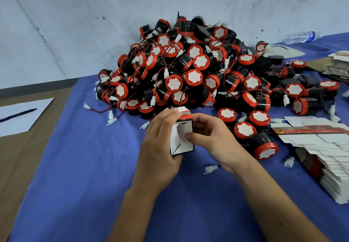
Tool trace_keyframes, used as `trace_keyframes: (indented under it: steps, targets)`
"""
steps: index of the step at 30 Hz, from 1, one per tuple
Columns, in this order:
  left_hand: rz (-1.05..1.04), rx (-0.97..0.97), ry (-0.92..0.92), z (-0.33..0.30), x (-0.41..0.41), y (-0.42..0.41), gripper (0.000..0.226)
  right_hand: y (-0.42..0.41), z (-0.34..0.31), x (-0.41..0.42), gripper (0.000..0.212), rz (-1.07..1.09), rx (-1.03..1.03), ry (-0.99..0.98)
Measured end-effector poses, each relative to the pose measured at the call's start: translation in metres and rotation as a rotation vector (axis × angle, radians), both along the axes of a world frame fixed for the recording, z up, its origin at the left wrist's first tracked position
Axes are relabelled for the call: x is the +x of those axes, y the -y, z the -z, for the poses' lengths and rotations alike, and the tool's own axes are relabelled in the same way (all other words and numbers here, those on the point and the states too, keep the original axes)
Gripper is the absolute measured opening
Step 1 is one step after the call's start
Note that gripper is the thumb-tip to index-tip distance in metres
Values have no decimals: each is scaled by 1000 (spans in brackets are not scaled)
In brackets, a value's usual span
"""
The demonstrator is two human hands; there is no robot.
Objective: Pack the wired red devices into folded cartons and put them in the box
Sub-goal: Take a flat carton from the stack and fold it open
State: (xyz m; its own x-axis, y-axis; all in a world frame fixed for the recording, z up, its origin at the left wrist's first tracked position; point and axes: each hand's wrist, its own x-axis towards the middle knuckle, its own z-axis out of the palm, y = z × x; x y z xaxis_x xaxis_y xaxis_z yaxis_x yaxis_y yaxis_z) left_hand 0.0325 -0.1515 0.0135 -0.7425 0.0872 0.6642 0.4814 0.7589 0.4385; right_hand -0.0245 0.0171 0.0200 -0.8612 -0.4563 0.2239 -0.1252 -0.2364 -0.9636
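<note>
Blue cloth [75, 166] across the counter, centre frame: a small white carton [181, 135] gripped upright between two bare hands, red-and-black printed band near its top, white flaps folded inward on the face toward the camera. Left hand [160, 147] wrapped round the carton's left side, fingers curled over its top edge, grip closed on it. Right hand [209, 138] against the carton's right side, thumb pressed on a white flap, fingers curled behind; grip closed on the same carton.

Heaped behind the hands, from centre to upper right of the frame: a large pile of red devices [188, 68], black bodies with red caps and white centres, thin red-and-black wires ending in white connectors trailing out over the cloth. One such device [264, 147] lying on its side just right of the right hand, close to a loose white connector [210, 169] beside the wrist.

At right edge: a fanned stack of flat cartons [324, 147], white with a red printed strip, spilling toward lower right. More flat cartons [338, 62] farther back at right edge. Upper right: a clear plastic bottle [302, 37] lying on its side. Far left: a white sheet of paper [22, 117] with a dark pen [18, 115] resting on it, on brown cardboard [28, 157] beside the blue cloth. Pale, scuffed wall [94, 15] behind.
</note>
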Motion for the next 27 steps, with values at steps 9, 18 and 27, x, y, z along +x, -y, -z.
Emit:
trace_keyframes:
  steps: [9,18,27]
  targets:
    - [46,17,-12,3,-1,-2,76,-7,-2,-2,42,-125,33,2]
    - [-45,73,258,16,-8,21,84,11,1,12,27,453,737,-777]
    - [-50,827,386,22,-16,10,29,48,0,31,21,149,1075,-1084]
